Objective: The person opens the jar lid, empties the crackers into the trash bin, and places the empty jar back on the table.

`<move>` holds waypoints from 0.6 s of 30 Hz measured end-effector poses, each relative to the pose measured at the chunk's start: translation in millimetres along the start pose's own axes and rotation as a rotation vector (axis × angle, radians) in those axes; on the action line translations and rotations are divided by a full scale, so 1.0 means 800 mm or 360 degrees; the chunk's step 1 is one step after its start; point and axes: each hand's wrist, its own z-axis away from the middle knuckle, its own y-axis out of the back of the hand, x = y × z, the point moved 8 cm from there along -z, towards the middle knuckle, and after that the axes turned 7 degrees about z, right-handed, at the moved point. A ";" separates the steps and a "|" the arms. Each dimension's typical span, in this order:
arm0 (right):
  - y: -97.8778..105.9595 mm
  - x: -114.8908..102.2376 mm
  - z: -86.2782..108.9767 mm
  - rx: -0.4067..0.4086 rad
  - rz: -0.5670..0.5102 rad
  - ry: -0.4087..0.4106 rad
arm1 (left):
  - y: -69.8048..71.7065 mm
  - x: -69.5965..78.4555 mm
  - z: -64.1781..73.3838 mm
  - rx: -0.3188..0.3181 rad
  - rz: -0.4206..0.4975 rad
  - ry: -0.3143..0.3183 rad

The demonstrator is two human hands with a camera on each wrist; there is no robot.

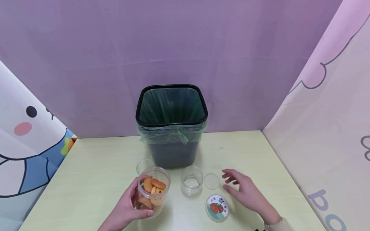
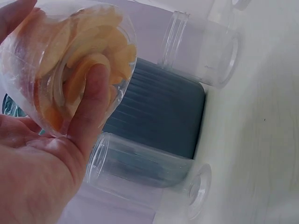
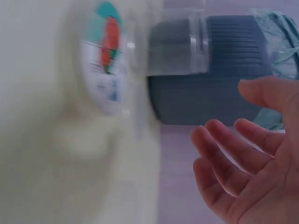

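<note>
My left hand [image 1: 127, 205] grips a clear plastic jar [image 1: 154, 192] of round orange-brown cookies [image 1: 156, 186], raised above the table and without a lid on its mouth. In the left wrist view the thumb presses across the jar's base [image 2: 100, 98]. My right hand [image 1: 245, 194] hovers over the table with loosely bent fingers and holds nothing. Nearest to it are a round lid [image 1: 217, 208] with a red fruit picture and a thin clear disc [image 1: 212, 181]. An empty-looking clear jar [image 1: 192, 181] stands left of that disc.
A dark bin [image 1: 173, 154] with a green liner [image 1: 173, 99] stands at the back of the pale table [image 1: 95, 179]. Another clear jar [image 2: 201, 51] stands in front of it, partly hidden in the head view by the cookie jar. Purple cloth [image 1: 173, 41] hangs behind.
</note>
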 end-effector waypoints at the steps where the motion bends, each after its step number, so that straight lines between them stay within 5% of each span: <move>1: 0.006 -0.003 -0.007 0.0022 0.0027 0.0011 | 0.000 0.000 0.000 0.0003 0.0010 -0.0002; 11: 0.057 -0.034 -0.076 0.0190 0.0126 0.0013 | 0.005 -0.002 0.000 0.0083 -0.0015 0.0149; 18: 0.085 -0.059 -0.124 0.0256 0.0059 -0.0014 | 0.004 0.000 -0.001 0.0037 0.0034 0.0081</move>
